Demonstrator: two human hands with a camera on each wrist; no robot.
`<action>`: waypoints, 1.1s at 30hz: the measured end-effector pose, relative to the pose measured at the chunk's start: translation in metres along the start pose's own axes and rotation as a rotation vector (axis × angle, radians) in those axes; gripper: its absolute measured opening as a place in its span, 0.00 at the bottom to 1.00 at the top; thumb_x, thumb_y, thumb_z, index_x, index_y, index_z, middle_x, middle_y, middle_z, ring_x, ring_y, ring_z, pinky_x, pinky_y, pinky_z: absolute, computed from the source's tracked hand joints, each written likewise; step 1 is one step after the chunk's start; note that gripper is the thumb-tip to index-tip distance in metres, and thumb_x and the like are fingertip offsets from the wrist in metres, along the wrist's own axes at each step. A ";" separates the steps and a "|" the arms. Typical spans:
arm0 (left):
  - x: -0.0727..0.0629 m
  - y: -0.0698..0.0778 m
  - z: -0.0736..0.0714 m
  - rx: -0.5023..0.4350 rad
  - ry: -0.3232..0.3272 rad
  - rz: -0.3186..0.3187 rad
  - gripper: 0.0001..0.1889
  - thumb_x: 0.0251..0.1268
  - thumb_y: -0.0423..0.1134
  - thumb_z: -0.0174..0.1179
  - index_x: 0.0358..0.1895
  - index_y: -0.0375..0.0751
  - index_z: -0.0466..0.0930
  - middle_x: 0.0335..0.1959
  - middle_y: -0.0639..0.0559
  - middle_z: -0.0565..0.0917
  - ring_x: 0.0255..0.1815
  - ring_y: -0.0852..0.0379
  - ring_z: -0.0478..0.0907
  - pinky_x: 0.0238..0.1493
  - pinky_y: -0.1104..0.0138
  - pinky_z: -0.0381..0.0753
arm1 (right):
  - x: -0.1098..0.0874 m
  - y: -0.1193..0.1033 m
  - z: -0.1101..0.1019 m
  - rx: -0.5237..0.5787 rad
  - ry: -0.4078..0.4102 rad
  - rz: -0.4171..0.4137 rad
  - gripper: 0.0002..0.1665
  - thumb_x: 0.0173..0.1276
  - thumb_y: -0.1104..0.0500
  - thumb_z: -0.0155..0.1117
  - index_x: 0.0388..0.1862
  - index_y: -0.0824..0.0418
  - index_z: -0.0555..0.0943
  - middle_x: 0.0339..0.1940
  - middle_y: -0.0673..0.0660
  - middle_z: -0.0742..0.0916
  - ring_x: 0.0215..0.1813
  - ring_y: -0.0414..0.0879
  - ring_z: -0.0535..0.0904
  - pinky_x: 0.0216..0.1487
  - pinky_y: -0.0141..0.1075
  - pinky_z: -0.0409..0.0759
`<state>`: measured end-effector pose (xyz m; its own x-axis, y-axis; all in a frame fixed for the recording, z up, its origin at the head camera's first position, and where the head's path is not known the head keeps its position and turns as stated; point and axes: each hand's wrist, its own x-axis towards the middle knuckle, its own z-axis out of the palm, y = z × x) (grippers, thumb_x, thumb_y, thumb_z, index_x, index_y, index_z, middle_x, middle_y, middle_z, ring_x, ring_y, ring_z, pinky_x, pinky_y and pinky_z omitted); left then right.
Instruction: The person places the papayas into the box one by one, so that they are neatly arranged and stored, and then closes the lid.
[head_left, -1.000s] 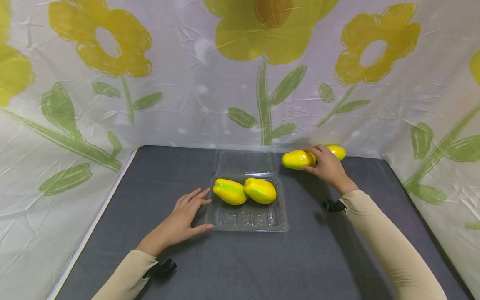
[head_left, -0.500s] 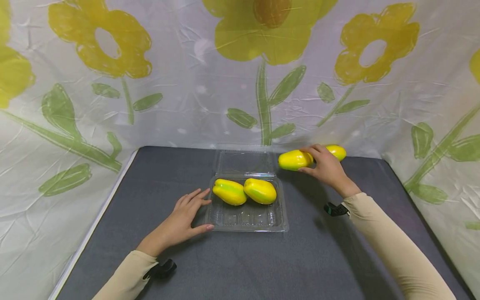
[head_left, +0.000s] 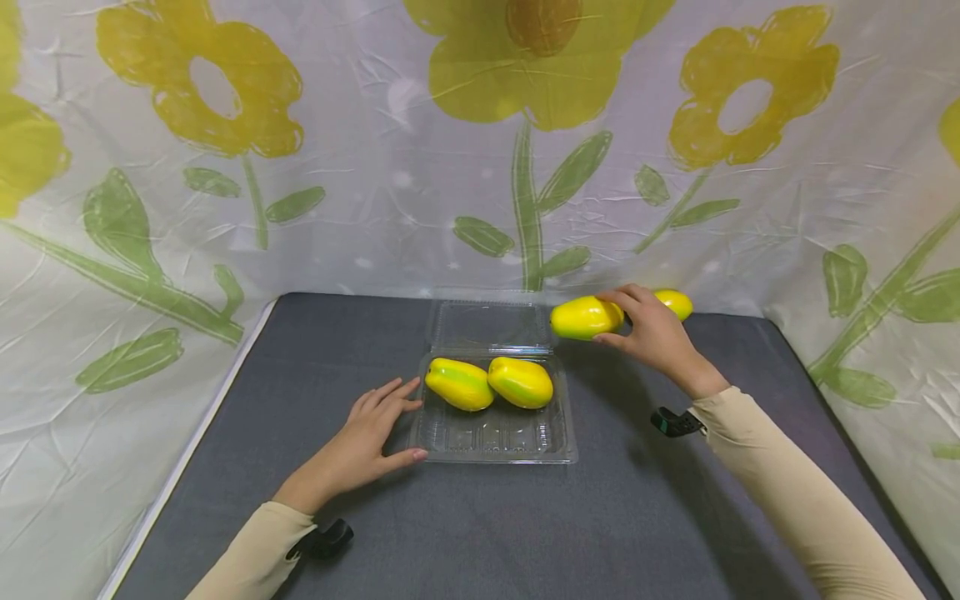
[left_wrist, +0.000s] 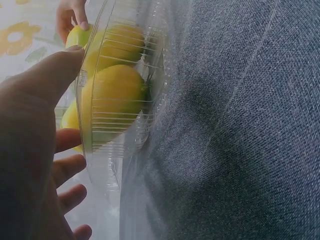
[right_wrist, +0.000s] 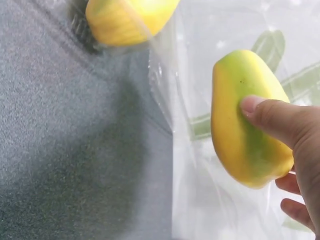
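My right hand (head_left: 652,329) grips a yellow-green papaya (head_left: 585,318) over the back right of the table, thumb on its near side, as the right wrist view shows. A clear plastic clamshell box (head_left: 495,450) lies with its lid (head_left: 491,325) folded back. Inside its far half sit two more papayas, the left one (head_left: 459,385) and the right one (head_left: 521,383), side by side. My left hand (head_left: 360,442) has its fingers spread along the box's left edge, thumb at the near corner and fingertips at the rim. The left wrist view has the box wall (left_wrist: 115,107) right beside that thumb.
Behind my right hand, another yellow fruit (head_left: 673,305) lies partly hidden at the table's back edge. Dark grey cloth covers the table (head_left: 480,533). A white curtain (head_left: 360,208) printed with yellow flowers hangs round the back and sides.
My right hand has carried the papaya a little to the left, away from the fruit behind it and closer to the lid. The left hand and the box have stayed put.
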<state>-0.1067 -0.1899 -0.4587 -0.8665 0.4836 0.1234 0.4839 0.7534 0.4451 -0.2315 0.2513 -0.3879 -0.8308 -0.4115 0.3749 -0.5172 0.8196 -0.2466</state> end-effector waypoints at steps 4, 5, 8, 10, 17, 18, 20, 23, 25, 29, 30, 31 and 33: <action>0.000 0.000 0.001 0.000 0.014 0.012 0.39 0.60 0.65 0.63 0.68 0.44 0.70 0.80 0.47 0.57 0.81 0.39 0.51 0.75 0.37 0.49 | -0.001 -0.004 -0.004 0.003 0.003 -0.009 0.40 0.52 0.51 0.81 0.64 0.58 0.77 0.54 0.61 0.81 0.52 0.57 0.78 0.52 0.51 0.79; 0.000 0.000 0.001 0.000 0.019 0.015 0.39 0.60 0.65 0.63 0.68 0.43 0.70 0.80 0.46 0.57 0.80 0.39 0.51 0.74 0.37 0.49 | -0.001 -0.006 -0.005 0.004 0.004 -0.011 0.40 0.52 0.51 0.81 0.64 0.58 0.77 0.54 0.61 0.81 0.51 0.56 0.78 0.52 0.51 0.79; 0.000 0.000 0.001 -0.001 0.024 0.021 0.39 0.60 0.65 0.63 0.68 0.43 0.71 0.80 0.46 0.57 0.80 0.38 0.52 0.74 0.36 0.50 | -0.002 -0.010 -0.007 0.010 0.005 -0.026 0.40 0.52 0.52 0.81 0.64 0.58 0.77 0.52 0.60 0.81 0.50 0.55 0.78 0.51 0.51 0.79; 0.000 0.000 0.000 -0.001 0.017 0.015 0.39 0.60 0.65 0.62 0.68 0.44 0.70 0.80 0.47 0.57 0.80 0.39 0.51 0.74 0.37 0.50 | -0.001 -0.014 -0.009 0.016 0.004 -0.037 0.40 0.52 0.52 0.81 0.64 0.58 0.78 0.52 0.60 0.81 0.50 0.55 0.78 0.51 0.50 0.79; 0.000 0.001 0.000 -0.002 -0.002 0.000 0.39 0.61 0.66 0.61 0.69 0.45 0.69 0.81 0.48 0.55 0.81 0.41 0.49 0.76 0.37 0.48 | -0.002 -0.024 -0.010 0.045 -0.008 -0.068 0.41 0.52 0.50 0.81 0.65 0.57 0.77 0.53 0.60 0.81 0.52 0.55 0.79 0.53 0.51 0.80; -0.001 0.001 0.000 -0.002 -0.001 0.001 0.39 0.61 0.65 0.61 0.69 0.45 0.69 0.81 0.48 0.55 0.81 0.40 0.50 0.76 0.37 0.48 | -0.002 -0.026 -0.010 0.046 -0.009 -0.072 0.41 0.51 0.50 0.81 0.65 0.57 0.77 0.54 0.60 0.81 0.52 0.55 0.79 0.53 0.51 0.79; -0.001 0.001 0.000 -0.002 0.005 0.007 0.39 0.61 0.65 0.62 0.69 0.45 0.70 0.81 0.48 0.56 0.81 0.40 0.50 0.75 0.37 0.49 | -0.003 -0.029 -0.011 0.049 -0.012 -0.080 0.42 0.51 0.51 0.82 0.65 0.57 0.77 0.55 0.60 0.81 0.53 0.56 0.79 0.54 0.51 0.80; -0.002 0.000 0.001 -0.003 0.012 0.009 0.38 0.61 0.65 0.62 0.68 0.45 0.70 0.81 0.48 0.56 0.81 0.40 0.51 0.75 0.37 0.49 | -0.003 -0.034 -0.012 0.051 -0.014 -0.089 0.42 0.51 0.50 0.82 0.65 0.57 0.77 0.55 0.60 0.81 0.54 0.56 0.79 0.54 0.51 0.80; -0.001 0.000 0.001 0.001 0.015 0.011 0.38 0.61 0.65 0.62 0.68 0.45 0.70 0.81 0.47 0.56 0.81 0.39 0.51 0.75 0.37 0.49 | -0.003 -0.038 -0.012 0.056 -0.017 -0.095 0.42 0.51 0.50 0.82 0.65 0.57 0.77 0.56 0.60 0.81 0.53 0.56 0.79 0.53 0.51 0.80; -0.002 0.000 0.001 -0.001 0.017 0.011 0.38 0.61 0.65 0.62 0.68 0.44 0.70 0.81 0.47 0.56 0.81 0.39 0.51 0.74 0.36 0.49 | -0.004 -0.046 -0.013 0.067 -0.031 -0.098 0.42 0.51 0.48 0.81 0.65 0.57 0.78 0.56 0.59 0.82 0.54 0.55 0.79 0.53 0.51 0.80; -0.002 0.000 0.001 -0.001 0.016 0.011 0.38 0.61 0.65 0.62 0.68 0.44 0.70 0.81 0.47 0.56 0.80 0.39 0.51 0.74 0.36 0.49 | -0.004 -0.048 -0.013 0.069 -0.033 -0.099 0.42 0.51 0.48 0.81 0.65 0.56 0.78 0.56 0.59 0.81 0.54 0.55 0.79 0.53 0.50 0.80; -0.002 0.000 0.001 -0.001 0.015 0.011 0.38 0.61 0.65 0.62 0.68 0.44 0.70 0.81 0.47 0.56 0.80 0.39 0.51 0.74 0.36 0.49 | -0.005 -0.050 -0.013 0.071 -0.036 -0.098 0.42 0.51 0.47 0.81 0.65 0.56 0.78 0.56 0.59 0.81 0.54 0.55 0.79 0.53 0.50 0.80; -0.002 0.000 0.001 -0.002 0.011 0.010 0.38 0.62 0.65 0.61 0.68 0.44 0.70 0.81 0.47 0.56 0.81 0.39 0.51 0.74 0.36 0.49 | -0.005 -0.054 -0.013 0.077 -0.038 -0.100 0.42 0.51 0.48 0.81 0.65 0.56 0.78 0.57 0.59 0.81 0.54 0.55 0.80 0.53 0.50 0.81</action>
<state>-0.1046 -0.1905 -0.4594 -0.8629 0.4862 0.1376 0.4923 0.7476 0.4457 -0.1964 0.2145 -0.3652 -0.7808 -0.5053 0.3674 -0.6107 0.7412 -0.2785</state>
